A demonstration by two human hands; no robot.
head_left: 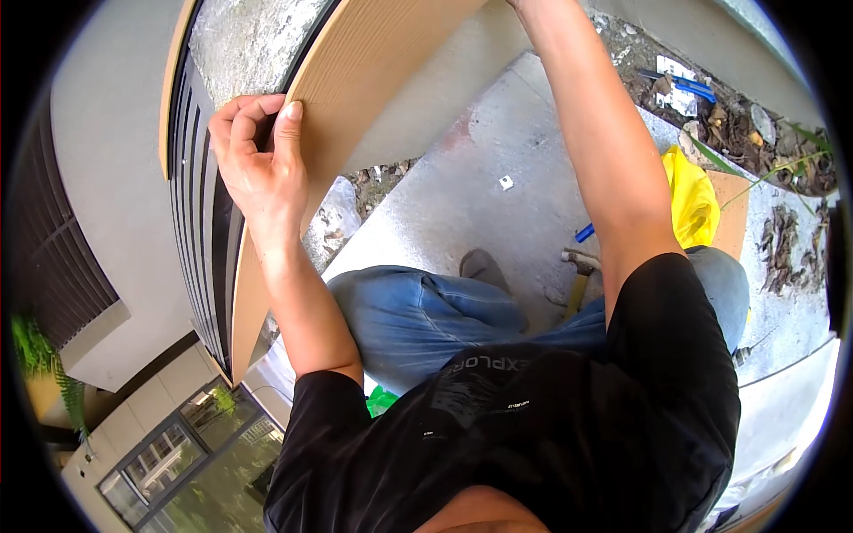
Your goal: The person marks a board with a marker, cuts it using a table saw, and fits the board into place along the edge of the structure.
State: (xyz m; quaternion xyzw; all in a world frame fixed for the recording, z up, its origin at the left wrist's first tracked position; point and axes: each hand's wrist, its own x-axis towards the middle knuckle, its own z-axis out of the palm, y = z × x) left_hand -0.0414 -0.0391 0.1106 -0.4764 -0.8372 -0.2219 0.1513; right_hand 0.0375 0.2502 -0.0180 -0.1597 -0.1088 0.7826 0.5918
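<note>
My left hand (pixel 260 160) pinches the edge of a curved, light wooden panel (pixel 369 67), its thumb against the wood face and its fingers curled at the dark rim. Beside the fingers, clear crinkled plastic film (pixel 249 49) covers part of the piece. Dark parallel slats (pixel 200 195) run down its left side. My right forearm reaches up past the top edge of the view, so my right hand is out of sight.
On the concrete floor (pixel 480 169) lie a hammer (pixel 579 282), a blue object (pixel 584 233) and a small white piece (pixel 506 182). A blue cutter (pixel 693 87) rests near dry leaves at the upper right. Yellow cloth (pixel 689 200) lies beside my right arm.
</note>
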